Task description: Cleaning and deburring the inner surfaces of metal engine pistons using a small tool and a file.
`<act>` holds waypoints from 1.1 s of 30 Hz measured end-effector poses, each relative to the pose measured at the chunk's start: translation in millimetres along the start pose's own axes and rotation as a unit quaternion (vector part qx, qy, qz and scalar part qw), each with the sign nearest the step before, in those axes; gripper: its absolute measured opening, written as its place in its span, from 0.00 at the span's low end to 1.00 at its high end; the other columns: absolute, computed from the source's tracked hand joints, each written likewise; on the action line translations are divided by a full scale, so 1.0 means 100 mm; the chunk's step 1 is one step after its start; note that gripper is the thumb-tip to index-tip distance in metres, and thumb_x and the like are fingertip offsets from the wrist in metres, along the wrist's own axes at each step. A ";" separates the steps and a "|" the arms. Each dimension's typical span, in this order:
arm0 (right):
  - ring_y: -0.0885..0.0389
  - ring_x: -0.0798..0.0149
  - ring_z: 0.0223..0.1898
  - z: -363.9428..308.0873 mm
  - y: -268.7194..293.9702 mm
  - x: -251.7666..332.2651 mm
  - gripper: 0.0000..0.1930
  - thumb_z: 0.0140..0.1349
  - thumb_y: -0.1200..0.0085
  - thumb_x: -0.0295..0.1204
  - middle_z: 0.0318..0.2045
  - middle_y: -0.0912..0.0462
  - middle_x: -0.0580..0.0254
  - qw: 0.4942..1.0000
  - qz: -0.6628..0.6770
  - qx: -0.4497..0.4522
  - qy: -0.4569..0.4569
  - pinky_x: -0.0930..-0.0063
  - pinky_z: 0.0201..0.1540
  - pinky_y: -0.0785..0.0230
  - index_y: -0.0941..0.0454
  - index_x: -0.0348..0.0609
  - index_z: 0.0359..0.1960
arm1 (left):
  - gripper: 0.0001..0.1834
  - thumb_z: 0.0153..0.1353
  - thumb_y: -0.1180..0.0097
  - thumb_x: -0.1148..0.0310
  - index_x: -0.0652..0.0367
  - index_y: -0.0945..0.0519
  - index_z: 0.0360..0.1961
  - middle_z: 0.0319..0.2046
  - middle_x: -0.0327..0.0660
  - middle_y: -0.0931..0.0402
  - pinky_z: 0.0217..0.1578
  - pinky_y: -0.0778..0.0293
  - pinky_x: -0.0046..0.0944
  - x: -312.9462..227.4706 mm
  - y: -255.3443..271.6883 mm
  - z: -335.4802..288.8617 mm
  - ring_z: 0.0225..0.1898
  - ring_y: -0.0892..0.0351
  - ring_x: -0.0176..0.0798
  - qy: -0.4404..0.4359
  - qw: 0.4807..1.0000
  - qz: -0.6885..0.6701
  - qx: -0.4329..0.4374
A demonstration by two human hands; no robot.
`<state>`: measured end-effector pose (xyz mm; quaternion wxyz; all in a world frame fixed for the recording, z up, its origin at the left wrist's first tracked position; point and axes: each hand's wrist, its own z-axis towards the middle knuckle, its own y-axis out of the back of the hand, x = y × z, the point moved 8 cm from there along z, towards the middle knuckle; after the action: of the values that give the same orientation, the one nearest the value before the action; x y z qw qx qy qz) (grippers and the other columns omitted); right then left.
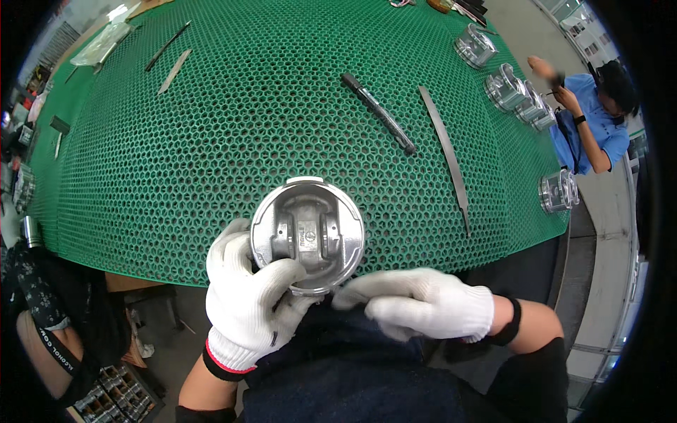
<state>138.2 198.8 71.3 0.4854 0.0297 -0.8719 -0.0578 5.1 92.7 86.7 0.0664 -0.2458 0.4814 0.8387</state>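
My left hand [252, 299], in a white knit glove, grips a silver metal piston [308, 236] near the front edge of the green mat. The piston's hollow underside faces up, with the thumb over its lower left rim and the fingers along its left side. Beside its lower right rim is my right hand [427, 304], also gloved, with fingers stretched toward the piston and nothing visible in them. Whether those fingertips touch the rim I cannot tell. Beyond the piston lie a black marker [379, 113] and a long flat file [446, 151].
A green honeycomb mat [211, 141] covers the table. More pistons [558, 191] stand along its right edge. A thin metal strip [175, 71] and a plastic bag [102, 44] lie far left. A person in blue [592, 120] is at the right; another person's arm [49, 303] is at left.
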 end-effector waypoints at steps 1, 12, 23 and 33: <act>0.17 0.68 0.26 -0.02 -0.18 0.10 0.21 0.71 0.48 0.32 0.36 0.14 0.59 0.994 0.041 0.085 0.057 0.73 0.36 0.21 0.28 0.43 0.65 | 0.18 0.38 0.27 0.59 0.47 0.15 0.34 0.40 0.42 0.23 0.56 0.29 0.59 -0.02 0.01 -0.01 0.48 0.24 0.54 0.000 1.000 0.002 0.001; 0.21 0.73 0.24 -0.54 0.70 0.19 0.20 0.66 0.52 0.25 0.27 0.17 0.64 0.980 0.005 -0.196 0.025 0.78 0.31 0.25 0.24 0.34 0.59 | 0.38 0.46 0.33 0.34 0.50 0.18 0.50 0.64 0.57 0.37 0.66 0.43 0.69 -0.21 0.25 0.21 0.67 0.39 0.68 -0.100 0.989 0.107 -0.013; 0.17 0.56 0.23 -0.30 0.67 0.49 0.14 0.67 0.46 0.34 0.21 0.20 0.62 0.820 -0.494 -0.240 0.161 0.64 0.26 0.23 0.23 0.59 0.53 | 0.28 0.34 0.22 0.66 0.51 0.19 0.41 0.45 0.51 0.25 0.51 0.25 0.52 0.04 0.01 0.10 0.53 0.25 0.63 -0.011 0.998 -0.058 0.024; 0.19 0.57 0.18 -0.22 0.56 0.39 0.15 0.66 0.50 0.33 0.17 0.21 0.63 0.817 -0.512 -0.237 0.122 0.60 0.19 0.25 0.24 0.57 0.54 | 0.22 0.36 0.23 0.63 0.46 0.16 0.36 0.43 0.47 0.26 0.59 0.31 0.62 -0.03 -0.02 0.19 0.51 0.25 0.58 0.001 0.999 -0.005 0.045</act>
<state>136.4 248.7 122.5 0.4802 0.3622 -0.6239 -0.4990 1.6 110.6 94.2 0.0812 -0.2457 0.5171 0.8159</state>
